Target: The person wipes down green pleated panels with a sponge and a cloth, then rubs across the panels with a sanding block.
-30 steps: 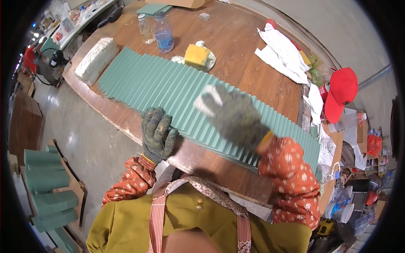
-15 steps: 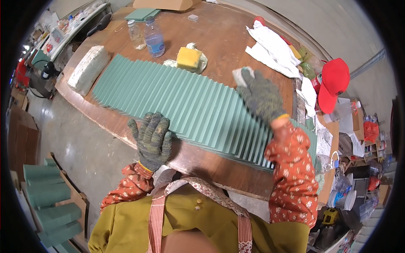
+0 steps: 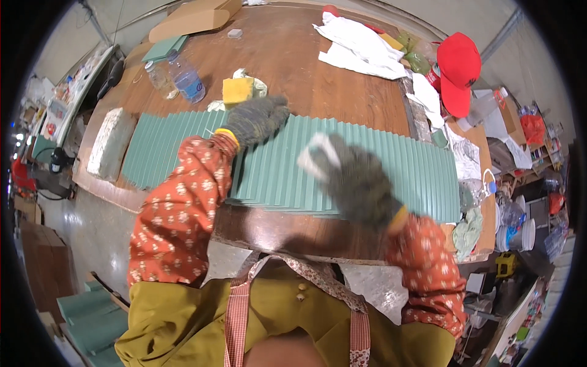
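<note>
We see the green corrugated sheet (image 3: 379, 165) lying flat across the near part of the brown wooden counter (image 3: 318, 79), its ridges running away from us and its near edge close to the counter's front rim. Our left hand (image 3: 257, 119), in a dark knitted glove, lies stretched out with fingers extended, palm down on the sheet's far edge, just beside the yellow sponge (image 3: 237, 90) that sits on a small plate. Our right hand (image 3: 354, 177), gloved the same way, hovers over the middle of the sheet; it is blurred, and it appears to pinch a small white piece (image 3: 318, 151) between its fingers, though we cannot tell what that piece is or how firmly it is held.

Both forearms wear orange flowered sleeves (image 3: 177, 208). Beyond the left hand stand two clear plastic bottles (image 3: 183, 76), one with blue in it. A pale rough block (image 3: 110, 140) lies at the sheet's left end. Across the counter, white cloths (image 3: 361, 46) are heaped, and a red cap (image 3: 458, 70) rests near the right edge. A flat piece of cardboard (image 3: 189, 18) lies at the far side.
</note>
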A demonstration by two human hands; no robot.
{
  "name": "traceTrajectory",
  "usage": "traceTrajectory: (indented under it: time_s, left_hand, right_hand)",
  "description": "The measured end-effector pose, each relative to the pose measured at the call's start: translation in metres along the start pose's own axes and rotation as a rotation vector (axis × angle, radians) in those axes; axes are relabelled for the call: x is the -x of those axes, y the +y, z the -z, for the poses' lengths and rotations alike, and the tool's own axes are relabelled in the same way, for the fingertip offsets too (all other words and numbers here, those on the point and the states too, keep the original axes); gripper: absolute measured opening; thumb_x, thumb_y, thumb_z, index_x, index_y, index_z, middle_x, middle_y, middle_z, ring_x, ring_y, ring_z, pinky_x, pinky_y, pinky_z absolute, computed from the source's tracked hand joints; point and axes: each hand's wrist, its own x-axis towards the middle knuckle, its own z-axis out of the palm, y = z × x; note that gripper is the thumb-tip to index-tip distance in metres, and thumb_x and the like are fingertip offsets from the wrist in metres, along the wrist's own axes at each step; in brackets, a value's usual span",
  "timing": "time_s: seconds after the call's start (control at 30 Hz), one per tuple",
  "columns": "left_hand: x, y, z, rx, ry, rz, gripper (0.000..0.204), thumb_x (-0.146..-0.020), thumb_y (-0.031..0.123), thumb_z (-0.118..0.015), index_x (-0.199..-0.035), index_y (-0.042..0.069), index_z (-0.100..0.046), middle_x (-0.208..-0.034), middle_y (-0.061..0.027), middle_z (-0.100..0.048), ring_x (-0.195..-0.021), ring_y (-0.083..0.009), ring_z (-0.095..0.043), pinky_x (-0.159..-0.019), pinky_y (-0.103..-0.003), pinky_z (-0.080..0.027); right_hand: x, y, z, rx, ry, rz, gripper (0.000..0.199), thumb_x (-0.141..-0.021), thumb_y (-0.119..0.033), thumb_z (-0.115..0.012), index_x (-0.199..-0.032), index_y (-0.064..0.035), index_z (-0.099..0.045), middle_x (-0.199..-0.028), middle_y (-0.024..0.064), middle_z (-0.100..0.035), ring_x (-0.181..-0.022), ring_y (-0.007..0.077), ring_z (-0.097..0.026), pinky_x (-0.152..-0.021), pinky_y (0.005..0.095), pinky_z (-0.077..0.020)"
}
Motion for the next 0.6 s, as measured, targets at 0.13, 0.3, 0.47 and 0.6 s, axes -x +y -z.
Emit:
traceTrajectory:
  time_s: [0.13,0.3,0.47,0.6]
  left_hand:
    - [-0.008,0.011,-0.012,-0.02,-0.078,0.067,0.042,-0.097,0.043,-0.038,-0.107,0.01,-0.062,-0.098,-0.0136,-0.067,-0.094,-0.0338,-0.062,-0.084,-0.045,-0.047]
    - [-0.005,0.009,-0.01,-0.014,-0.125,0.138,0.04,-0.096,0.041,-0.038,-0.108,0.01,-0.061,-0.099,-0.0142,-0.066,-0.095,-0.0337,-0.061,-0.085,-0.044,-0.046]
    - [-0.008,0.009,-0.014,0.017,-0.092,0.062,0.044,-0.096,0.036,-0.034,-0.1,0.004,-0.064,-0.099,-0.0173,-0.067,-0.092,-0.035,-0.063,-0.085,-0.047,-0.046]
    - [-0.007,0.0,-0.023,-0.014,-0.019,0.029,0.042,-0.095,0.035,-0.037,-0.1,0.005,-0.065,-0.096,-0.0171,-0.068,-0.091,-0.0344,-0.063,-0.084,-0.047,-0.046]
  right_hand:
    - [-0.043,0.044,-0.024,-0.044,-0.071,-0.291,0.049,-0.084,-0.029,-0.057,-0.129,-0.01,-0.052,-0.118,0.0159,-0.052,-0.095,0.0316,-0.06,-0.081,0.0466,-0.0471]
    - [-0.054,0.036,-0.029,0.063,-0.119,-0.496,0.05,-0.087,-0.033,-0.055,-0.13,-0.0075,-0.051,-0.114,0.0195,-0.055,-0.093,0.0335,-0.06,-0.082,0.0485,-0.0467]
    - [-0.037,-0.003,-0.016,0.079,0.014,-0.544,0.05,-0.083,-0.036,-0.059,-0.123,-0.0069,-0.055,-0.108,0.0191,-0.056,-0.091,0.0317,-0.059,-0.075,0.0476,-0.0467]
    - [-0.051,-0.036,-0.03,0.237,0.068,-0.571,0.052,-0.077,-0.037,-0.063,-0.117,-0.0053,-0.052,-0.109,0.0192,-0.052,-0.086,0.03,-0.057,-0.067,0.0455,-0.0458]
